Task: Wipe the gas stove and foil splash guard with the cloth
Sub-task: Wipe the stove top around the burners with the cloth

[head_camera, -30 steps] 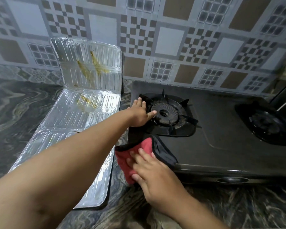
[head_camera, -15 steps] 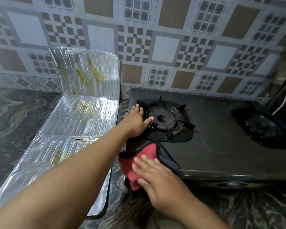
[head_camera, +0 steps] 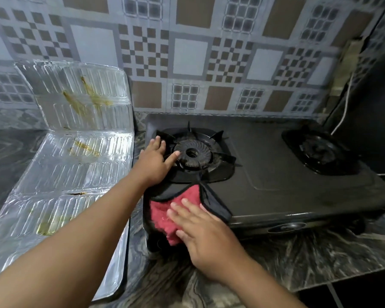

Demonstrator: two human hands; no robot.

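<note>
The right hand is pressing flat on the cloth, fingers spread and laid open across the red pile, not bunching or gripping it. The cloth is sitting at the front left corner of the gas stove, one dark-edged flap lying on the stove top and the red part spilling over the front edge towards the tabletop. That looks like a palm-down wiping hold, pressure coming from above so the cloth can slide along the surface.

The left hand is reaching over to the near burner, open and relaxed, fingers resting on the pan support and the thumb touching the burner ring. It is holding nothing; it seems to be bracing the stove so it is not shifting under the wipe, or getting ready to lift the support out of the way.

The foil splash guard is standing just beside the stove on the left, back panel propped against the tiled wall, lower panels lying along the tabletop. Yellowish streaks are showing on several panels, so that part is looking undone. The far burner is sitting well away from both hands.
</note>
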